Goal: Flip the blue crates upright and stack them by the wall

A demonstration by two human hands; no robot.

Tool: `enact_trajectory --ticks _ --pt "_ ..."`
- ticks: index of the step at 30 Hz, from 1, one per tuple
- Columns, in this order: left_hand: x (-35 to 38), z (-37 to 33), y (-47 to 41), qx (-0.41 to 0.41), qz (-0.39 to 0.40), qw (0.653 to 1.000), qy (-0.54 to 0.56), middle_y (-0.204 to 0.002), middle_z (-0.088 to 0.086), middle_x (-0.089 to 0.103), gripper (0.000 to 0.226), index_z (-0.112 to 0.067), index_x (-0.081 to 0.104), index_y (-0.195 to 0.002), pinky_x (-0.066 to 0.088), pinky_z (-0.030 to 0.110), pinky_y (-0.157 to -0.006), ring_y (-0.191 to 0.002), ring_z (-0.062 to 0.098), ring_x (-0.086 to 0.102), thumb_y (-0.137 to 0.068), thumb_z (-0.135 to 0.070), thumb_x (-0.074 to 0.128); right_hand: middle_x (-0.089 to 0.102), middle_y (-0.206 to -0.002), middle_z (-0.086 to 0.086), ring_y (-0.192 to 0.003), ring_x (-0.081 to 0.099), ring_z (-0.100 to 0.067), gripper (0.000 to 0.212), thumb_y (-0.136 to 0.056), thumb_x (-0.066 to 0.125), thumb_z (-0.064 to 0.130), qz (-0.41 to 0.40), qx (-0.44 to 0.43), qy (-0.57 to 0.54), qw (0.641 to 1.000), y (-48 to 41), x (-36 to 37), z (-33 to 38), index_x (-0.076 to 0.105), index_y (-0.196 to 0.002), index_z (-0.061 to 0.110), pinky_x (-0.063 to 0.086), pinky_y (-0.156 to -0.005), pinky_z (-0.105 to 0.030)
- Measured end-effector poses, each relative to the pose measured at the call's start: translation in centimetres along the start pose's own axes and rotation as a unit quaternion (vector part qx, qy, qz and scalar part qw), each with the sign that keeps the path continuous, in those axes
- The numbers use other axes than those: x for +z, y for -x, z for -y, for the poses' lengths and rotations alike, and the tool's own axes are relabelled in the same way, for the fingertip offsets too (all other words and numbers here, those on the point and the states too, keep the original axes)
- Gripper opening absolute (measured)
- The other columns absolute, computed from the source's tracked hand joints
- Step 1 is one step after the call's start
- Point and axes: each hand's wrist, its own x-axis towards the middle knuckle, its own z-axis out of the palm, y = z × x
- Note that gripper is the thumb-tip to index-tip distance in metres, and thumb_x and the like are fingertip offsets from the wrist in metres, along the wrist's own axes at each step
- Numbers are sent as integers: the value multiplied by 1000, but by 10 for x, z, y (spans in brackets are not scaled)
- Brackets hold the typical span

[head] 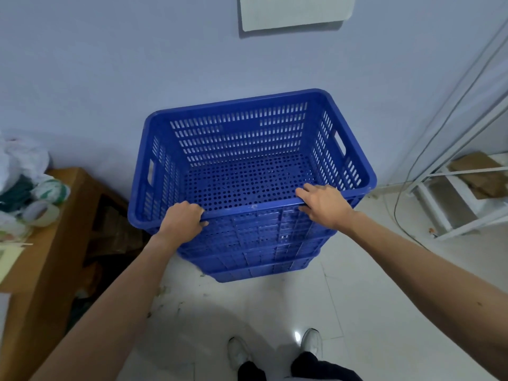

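A stack of blue perforated crates point(258, 259) stands upright on the white floor against the pale blue wall. The top blue crate point(242, 138) is open side up, nested into the ones below, and nothing lies inside it. My left hand point(182, 220) grips its near rim towards the left corner. My right hand point(324, 203) holds the same near rim further right, fingers over the edge. Only the rims and front walls of the lower crates show beneath the top one.
A brown wooden cabinet point(46, 243) stands at the left with plastic bags point(24, 171) on top. At the right a white metal rack point(450, 193) holds cardboard, with a cable hanging beside it. A white board point(294, 12) hangs on the wall. My shoes point(275, 350) stand on tiled floor.
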Motion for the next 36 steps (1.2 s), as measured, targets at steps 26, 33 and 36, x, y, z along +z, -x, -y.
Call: enact_trajectory --ticks 26,33,36 --pt "7 -106 48 -163 -28 982 92 -163 15 -16 116 -10 -18 -153 -1 51 -120 -150 35 -14 -83 -57 61 45 -130 -13 -120 45 -32 45 -94 59 27 4 21 -23 1000 6 -4 4 43 -132 11 39 -100 -47" --pt "-18 -101 77 -107 25 988 106 -163 7 -21 111 -20 -18 -154 19 48 -119 -151 27 -13 -85 -54 62 2 -164 -16 -152 0 -33 96 -93 59 31 61 44 35 997 41 -4 15 -8 -157 7 9 -123 -50" --pt "-30 -104 96 -104 55 984 133 -163 3 -19 106 -22 -13 -155 27 47 -117 -151 24 -9 -85 -54 59 -9 -165 -17 -153 -6 -33 99 -95 57 32 61 50 53 995 63 -12 22 -18 -155 7 6 -124 -48"
